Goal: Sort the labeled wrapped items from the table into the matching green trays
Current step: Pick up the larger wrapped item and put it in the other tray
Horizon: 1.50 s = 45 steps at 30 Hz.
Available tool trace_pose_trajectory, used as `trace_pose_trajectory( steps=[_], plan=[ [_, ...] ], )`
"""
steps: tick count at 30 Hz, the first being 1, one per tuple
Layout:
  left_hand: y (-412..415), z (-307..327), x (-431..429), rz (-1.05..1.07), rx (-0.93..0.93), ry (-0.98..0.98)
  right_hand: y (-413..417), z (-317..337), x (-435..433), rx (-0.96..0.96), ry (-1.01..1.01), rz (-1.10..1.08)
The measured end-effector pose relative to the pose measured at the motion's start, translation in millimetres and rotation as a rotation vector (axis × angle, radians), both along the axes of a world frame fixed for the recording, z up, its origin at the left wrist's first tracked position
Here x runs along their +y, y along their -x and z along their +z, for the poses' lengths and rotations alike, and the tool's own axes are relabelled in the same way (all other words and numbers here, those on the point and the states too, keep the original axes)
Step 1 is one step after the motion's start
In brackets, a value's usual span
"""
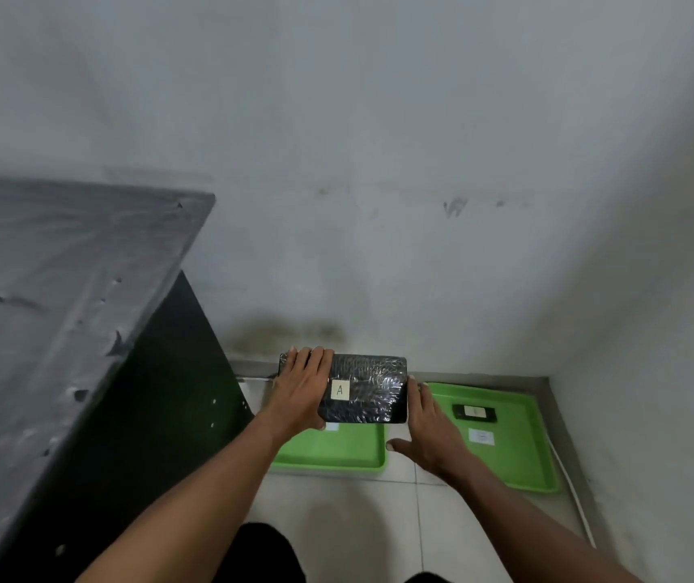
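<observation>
A flat black item wrapped in shiny film [368,389], with a pale label marked A, is held level above the left green tray [337,450]. My left hand [301,387] grips its left end, fingers over the top. My right hand [431,422] presses against its right edge with fingers spread and the thumb out to the left. The right green tray [518,452] holds a small black wrapped item [475,412] with a white label and a white paper tag below it. A white tag on the left tray is partly hidden by the held item.
Both trays lie on a pale tiled floor in a corner, against a grey wall. A dark table with a wrinkled grey cover [51,313] stands on the left. A white cable [572,498] runs along the right wall's base. My dark-clad knees show at the bottom.
</observation>
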State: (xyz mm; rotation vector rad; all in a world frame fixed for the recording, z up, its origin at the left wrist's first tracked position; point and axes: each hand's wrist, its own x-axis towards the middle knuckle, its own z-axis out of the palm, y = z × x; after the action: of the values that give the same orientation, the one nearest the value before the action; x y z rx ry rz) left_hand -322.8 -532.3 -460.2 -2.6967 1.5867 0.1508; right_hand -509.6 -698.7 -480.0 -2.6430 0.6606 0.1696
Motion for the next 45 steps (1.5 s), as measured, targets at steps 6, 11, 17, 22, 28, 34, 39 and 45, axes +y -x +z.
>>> trace_pose_trajectory(
  steps=[6,11,17,22,28,34,39,45],
  plan=[
    [-14,-117,-13,0.018,-0.017,-0.005,-14,-113,-5,-0.058,-0.043,-0.005],
    [-17,-177,-12,0.027,-0.023,-0.015,-16,-173,-6,-0.045,-0.015,0.017],
    [-25,-213,-21,0.06,-0.021,-0.019,-24,-211,-17,-0.028,-0.056,0.019],
    [-52,-253,-44,0.076,-0.004,-0.028,-38,-246,-36,0.047,-0.141,-0.01],
    [-95,-312,-66,0.072,0.06,-0.133,-47,-312,-43,0.141,-0.242,0.038],
    [-141,-354,-81,0.156,0.212,-0.158,-53,-363,-40,0.238,-0.237,0.067],
    [-155,-368,-89,0.101,0.317,-0.257,-57,-377,-36,0.258,-0.155,0.068],
    [-142,-375,-91,0.09,0.245,-0.279,-58,-377,-32,0.249,-0.142,0.057]
  ],
)
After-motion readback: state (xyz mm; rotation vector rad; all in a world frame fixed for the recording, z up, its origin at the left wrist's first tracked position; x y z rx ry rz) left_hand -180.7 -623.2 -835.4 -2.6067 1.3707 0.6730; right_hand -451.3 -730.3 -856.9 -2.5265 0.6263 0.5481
